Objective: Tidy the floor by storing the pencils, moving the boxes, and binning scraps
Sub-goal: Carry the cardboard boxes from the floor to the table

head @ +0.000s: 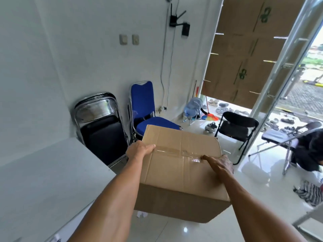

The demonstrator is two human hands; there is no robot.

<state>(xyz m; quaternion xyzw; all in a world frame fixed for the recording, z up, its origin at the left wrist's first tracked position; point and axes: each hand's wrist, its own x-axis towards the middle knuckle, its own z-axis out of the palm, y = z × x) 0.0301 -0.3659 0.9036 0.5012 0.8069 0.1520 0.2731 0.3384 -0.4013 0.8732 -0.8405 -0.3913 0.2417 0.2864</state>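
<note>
The white tiled floor (174, 231) fills the lower frame, with a white counter (52, 172) at 9 o'clock. The taped cardboard box (178, 172) sits at the centre, tilted, held between 2 bare hands. Behind it, at 11 o'clock, a folded black chair (103, 133) leans on the wall beside a blue chair (142, 102); another black folding chair (236, 126) stands open at 2 o'clock. A striped cloth (309, 193) lies at 4 o'clock. The left hand (139, 151) clamps the box's left top edge, thumb on top – the other fingers go over the side, unseen. The right hand (220, 164) clasps the right edge likewise, thumb along the tape. A small paper scrap (142, 214) lies at 7 o'clock, just below the box.
</note>
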